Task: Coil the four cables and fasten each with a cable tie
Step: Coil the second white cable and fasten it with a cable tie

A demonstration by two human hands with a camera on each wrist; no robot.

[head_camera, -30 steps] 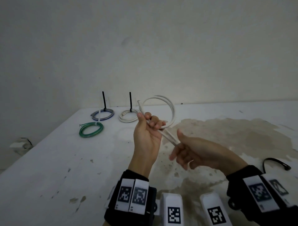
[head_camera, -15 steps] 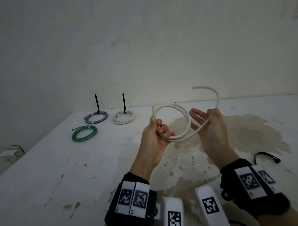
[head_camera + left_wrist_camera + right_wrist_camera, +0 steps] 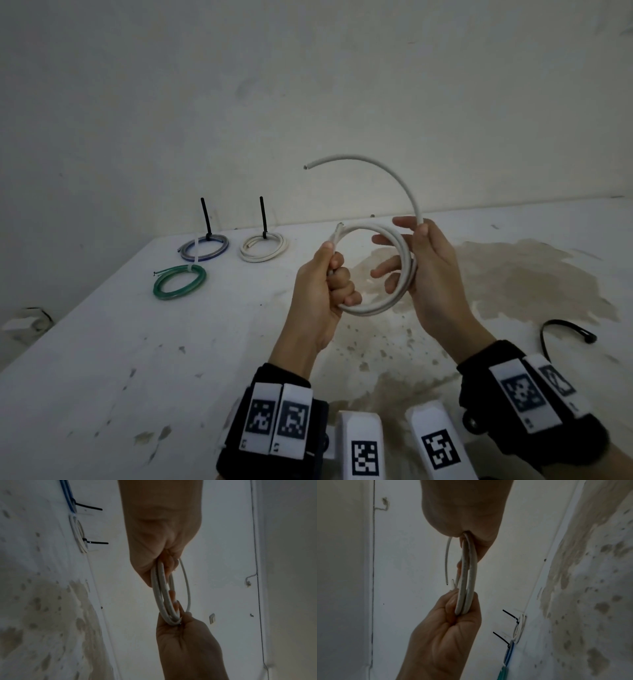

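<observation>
The white cable [image 3: 387, 301] has been wound further — a second loop is now laid against the first. The right hand [image 3: 428, 270], earlier low and then open-palmed, is now closed on the coil's right side, and the free end [image 3: 359, 159] arcs higher overhead.

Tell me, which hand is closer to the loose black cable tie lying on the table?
Right. The right hand is up at the white cable, nearer the black cable tie; the left hand is farther away.

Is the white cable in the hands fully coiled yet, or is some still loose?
Partly coiled. The white cable forms loops held by the left hand and right hand, but a free tail arcs above them.
</observation>
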